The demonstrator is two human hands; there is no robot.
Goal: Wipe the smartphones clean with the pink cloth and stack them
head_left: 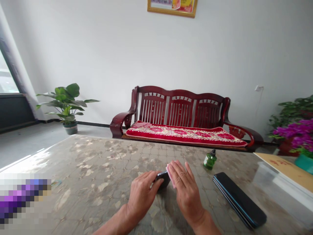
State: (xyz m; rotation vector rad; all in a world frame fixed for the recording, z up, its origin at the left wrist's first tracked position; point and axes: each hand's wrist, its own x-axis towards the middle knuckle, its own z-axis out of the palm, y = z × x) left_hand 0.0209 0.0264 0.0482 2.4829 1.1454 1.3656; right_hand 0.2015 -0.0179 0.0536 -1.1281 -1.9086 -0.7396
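Observation:
My left hand (140, 192) grips a dark smartphone (164, 180) by its edge, thumb on the near side, and holds it tilted up just above the table. My right hand (184, 189) has its fingers stretched out together over a folded pink cloth (171, 176). That cloth lies between the right fingers and the phone's right side; whether it touches the screen I cannot tell. Right of the hands stands a small green spray bottle (210, 160) with a black top. Nearer to me lies a stack of flat black slabs (239, 199) that look like phones.
The table (102, 163) wears a patterned clear-looking cover. At the right edge are a clear plastic box (274, 182), a tan board (288, 166) and purple flowers (295, 133). A blurred-out purple item (22, 197) lies at left. Behind stands a red wooden bench (181, 111).

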